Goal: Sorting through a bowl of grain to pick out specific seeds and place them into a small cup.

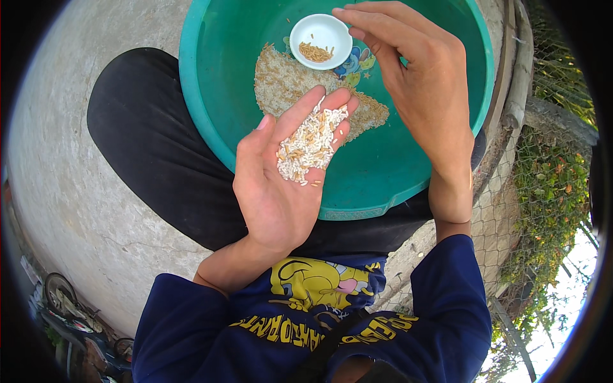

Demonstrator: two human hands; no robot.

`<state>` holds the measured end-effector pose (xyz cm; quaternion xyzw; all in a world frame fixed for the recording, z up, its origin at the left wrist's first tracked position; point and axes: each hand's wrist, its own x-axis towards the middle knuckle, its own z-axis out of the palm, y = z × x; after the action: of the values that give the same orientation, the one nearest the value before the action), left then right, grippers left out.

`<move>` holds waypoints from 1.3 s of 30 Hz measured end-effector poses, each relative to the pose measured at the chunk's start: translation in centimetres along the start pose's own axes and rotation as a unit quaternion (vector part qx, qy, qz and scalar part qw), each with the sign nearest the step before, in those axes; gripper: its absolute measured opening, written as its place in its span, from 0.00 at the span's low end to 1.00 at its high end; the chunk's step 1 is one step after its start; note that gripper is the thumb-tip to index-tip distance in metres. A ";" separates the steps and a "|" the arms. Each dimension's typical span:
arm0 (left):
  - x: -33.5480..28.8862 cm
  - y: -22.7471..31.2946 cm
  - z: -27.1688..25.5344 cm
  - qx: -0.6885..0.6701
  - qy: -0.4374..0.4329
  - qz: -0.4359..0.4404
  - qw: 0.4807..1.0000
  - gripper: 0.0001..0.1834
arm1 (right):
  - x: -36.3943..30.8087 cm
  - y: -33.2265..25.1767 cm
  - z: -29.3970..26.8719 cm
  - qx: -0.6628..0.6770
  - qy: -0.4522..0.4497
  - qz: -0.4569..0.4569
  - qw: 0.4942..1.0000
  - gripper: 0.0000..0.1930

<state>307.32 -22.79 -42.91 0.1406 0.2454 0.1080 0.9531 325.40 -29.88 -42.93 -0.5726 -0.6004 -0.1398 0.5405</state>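
Note:
My left hand (271,198) is palm up and slightly cupped, holding a small heap of white rice (306,150) mixed with tan unhusked grains. It is over the near side of a large green plastic basin (389,172). A small round white bowl (335,41) stands inside the basin at its far side, with a little pile of tan husked grains (316,53) in it. Just right of this bowl, my right hand (415,70) hovers with fingers stretched and slightly apart, and nothing shows between the fingertips.
More rice (281,80) mixed with tan grains is spread across the basin floor. The basin rests against my crossed legs (153,140) on a concrete floor (76,172). A wire fence (498,210) with plants runs along the right; a motorbike (76,325) stands at lower left.

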 end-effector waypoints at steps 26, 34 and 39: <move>-0.3 0.0 -2.1 -0.032 0.034 -0.081 0.996 0.33 | -0.4 -5.6 0.2 0.015 -0.390 0.183 0.902 0.07; -0.1 0.0 -1.0 -0.083 -0.054 -0.041 0.994 0.40 | 0.4 -4.8 -0.3 0.145 -0.283 0.281 0.906 0.10; 0.0 0.0 -2.2 -0.101 -0.072 -0.046 0.991 0.40 | 0.4 -4.4 -0.5 0.150 -0.282 0.262 0.911 0.11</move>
<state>306.18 -22.35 -44.80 0.0391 0.1702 0.0776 0.9816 322.01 -31.41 -40.45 -0.6370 -0.5700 0.2660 0.4456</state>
